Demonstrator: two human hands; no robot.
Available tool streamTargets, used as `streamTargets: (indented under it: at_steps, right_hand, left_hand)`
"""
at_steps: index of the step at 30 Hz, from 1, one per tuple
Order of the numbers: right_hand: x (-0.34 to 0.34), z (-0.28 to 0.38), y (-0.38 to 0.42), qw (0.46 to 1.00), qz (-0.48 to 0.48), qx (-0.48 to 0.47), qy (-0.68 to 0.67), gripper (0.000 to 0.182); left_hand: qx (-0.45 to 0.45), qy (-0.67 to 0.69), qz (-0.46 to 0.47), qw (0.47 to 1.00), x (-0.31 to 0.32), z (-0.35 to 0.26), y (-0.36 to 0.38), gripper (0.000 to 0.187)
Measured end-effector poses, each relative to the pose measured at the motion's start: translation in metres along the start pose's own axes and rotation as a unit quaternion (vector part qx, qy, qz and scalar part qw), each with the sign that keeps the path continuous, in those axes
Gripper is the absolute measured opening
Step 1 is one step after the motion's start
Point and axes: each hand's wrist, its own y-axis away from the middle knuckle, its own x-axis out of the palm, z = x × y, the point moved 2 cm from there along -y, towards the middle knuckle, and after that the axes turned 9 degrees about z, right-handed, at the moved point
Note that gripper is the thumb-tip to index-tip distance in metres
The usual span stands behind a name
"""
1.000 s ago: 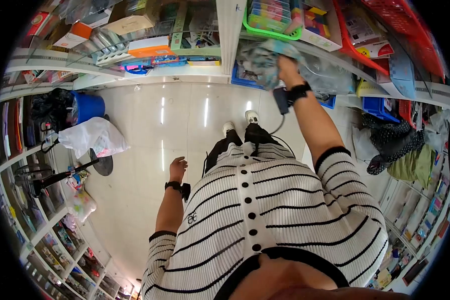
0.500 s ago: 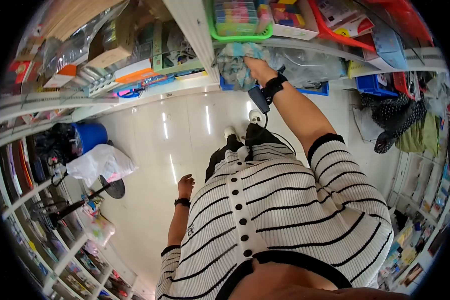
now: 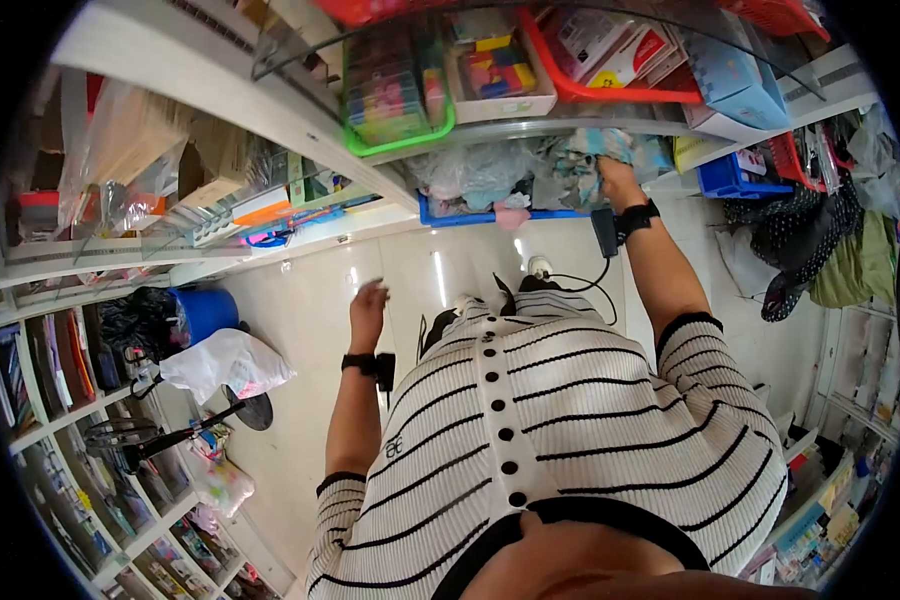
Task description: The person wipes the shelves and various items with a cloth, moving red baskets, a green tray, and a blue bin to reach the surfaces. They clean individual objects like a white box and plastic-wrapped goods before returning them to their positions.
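At the shelf's front edge, my right hand [image 3: 618, 178] is closed on a crumpled blue, white and grey cloth [image 3: 595, 152]. The cloth lies over the right part of a blue tray [image 3: 560, 215] filled with clear plastic bags [image 3: 475, 175]. A small pink piece [image 3: 512, 216] hangs at the tray's front. My left hand [image 3: 369, 303] is over the floor, left of my body, fingers apart and holding nothing. Both wrists wear black bands with a small device.
Above the tray, a shelf bears a green basket [image 3: 400, 140], a white box [image 3: 505, 108] and a red basket [image 3: 620, 92]. Dark dotted cloth [image 3: 805, 235] hangs at right. A blue bin [image 3: 205, 312], white bag [image 3: 232, 362] and fan [image 3: 120, 434] stand left.
My right hand has moved right along the shelf with the cloth, uncovering plastic bags and the pink piece. My left hand has risen forward. The view has shifted.
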Motion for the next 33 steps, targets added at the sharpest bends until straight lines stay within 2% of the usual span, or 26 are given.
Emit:
streamTargets:
  at_steps: [1,2,3,4,5,6,7,9,10,12,13,14,16,17,19,20,22,24,25,26,28,29,30,32,33]
  right_hand:
    - [0.004,-0.017,0.004,0.962,0.032,0.059,-0.265,0.056]
    - [0.009,-0.032,0.007,0.852,0.062,0.111,-0.509,0.057]
    - [0.009,-0.046,0.011,0.941,0.032,0.127,-0.313,0.053]
    - [-0.001,-0.058,0.017,0.942,0.031,0.122,-0.312,0.053]
    - [-0.025,-0.071,0.028,0.848,0.018,0.164,-0.505,0.047]
    - [-0.038,-0.082,0.038,0.712,0.008,0.199,-0.673,0.042]
    - [-0.036,-0.093,0.047,0.713,0.011,0.196,-0.674,0.042]
    - [-0.03,-0.123,0.064,0.76,-0.013,0.136,-0.635,0.034]
    - [-0.023,-0.132,0.074,0.759,-0.012,0.136,-0.636,0.034]
    - [-0.03,-0.143,0.089,0.878,-0.143,0.069,-0.451,0.03]
    - [-0.036,-0.152,0.091,0.89,-0.214,0.023,-0.401,0.031]
    - [-0.057,-0.15,0.091,0.889,-0.217,0.03,-0.401,0.031]
    - [-0.098,-0.131,0.093,0.761,-0.285,0.121,-0.571,0.034]
    - [-0.106,-0.125,0.09,0.758,-0.287,0.131,-0.571,0.034]
    - [-0.124,-0.116,0.072,0.872,-0.329,0.101,-0.347,0.042]
    - [-0.126,-0.103,0.063,0.871,-0.333,0.109,-0.346,0.042]
    - [-0.128,-0.071,0.043,0.913,-0.283,0.144,-0.255,0.036]
    - [-0.146,-0.05,0.029,0.929,-0.249,0.172,-0.214,0.029]
    - [-0.151,-0.043,0.026,0.943,-0.21,0.191,-0.176,0.023]
    - [-0.152,-0.04,0.025,0.941,-0.209,0.199,-0.177,0.023]
    - [-0.148,-0.03,0.023,0.958,-0.169,0.138,-0.184,0.031]
    - [-0.146,-0.023,0.024,0.955,-0.188,0.117,-0.196,0.033]
    - [-0.146,-0.023,0.026,0.955,-0.188,0.122,-0.195,0.033]
    - [-0.15,-0.023,0.031,0.949,-0.213,0.09,-0.213,0.037]
    - [-0.151,-0.028,0.033,0.949,-0.215,0.091,-0.213,0.037]
  left_hand:
    - [0.027,0.028,-0.013,0.999,0.011,-0.036,-0.015,0.029]
    - [0.054,0.056,-0.026,0.997,0.023,-0.075,-0.029,0.031]
    - [0.074,0.106,-0.037,0.991,0.033,-0.11,-0.042,0.031]
    - [0.093,0.156,-0.049,0.982,0.042,-0.142,-0.055,0.031]
    - [0.107,0.164,-0.066,0.978,0.049,-0.17,-0.068,0.029]
    - [0.12,0.171,-0.082,0.974,0.055,-0.194,-0.078,0.028]
    - [0.138,0.173,-0.09,0.971,0.06,-0.217,-0.086,0.026]
    - [0.195,0.186,-0.11,0.957,0.076,-0.251,-0.1,0.025]
    - [0.193,0.185,-0.11,0.957,0.082,-0.252,-0.104,0.025]
    - [0.165,0.156,-0.194,0.954,0.092,-0.255,-0.108,0.028]
    - [0.175,0.188,-0.128,0.958,0.096,-0.256,-0.106,0.032]
    - [0.135,0.229,-0.096,0.959,0.105,-0.258,-0.103,0.033]
    - [0.117,0.215,-0.049,0.968,0.12,-0.262,-0.097,0.029]
    - [0.095,0.204,-0.009,0.974,0.127,-0.263,-0.095,0.026]
    - [0.132,0.142,0.013,0.981,0.134,-0.272,-0.092,0.024]
    - [0.167,0.085,0.026,0.982,0.137,-0.277,-0.09,0.022]
    - [0.192,0.066,0.056,0.978,0.138,-0.292,-0.085,0.02]
    - [0.221,-0.041,0.043,0.974,0.138,-0.305,-0.083,0.021]
    - [0.23,-0.039,0.039,0.972,0.138,-0.306,-0.085,0.019]
    - [0.232,-0.042,0.046,0.971,0.139,-0.308,-0.089,0.019]
    - [0.29,-0.103,0.026,0.951,0.141,-0.312,-0.097,0.016]
    - [0.348,-0.141,-0.004,0.927,0.146,-0.332,-0.091,0.013]
    - [0.351,-0.142,0.0,0.926,0.15,-0.343,-0.092,0.013]
    - [0.469,-0.24,-0.08,0.846,0.156,-0.362,-0.096,0.017]
    - [0.483,-0.282,-0.095,0.824,0.158,-0.366,-0.102,0.023]
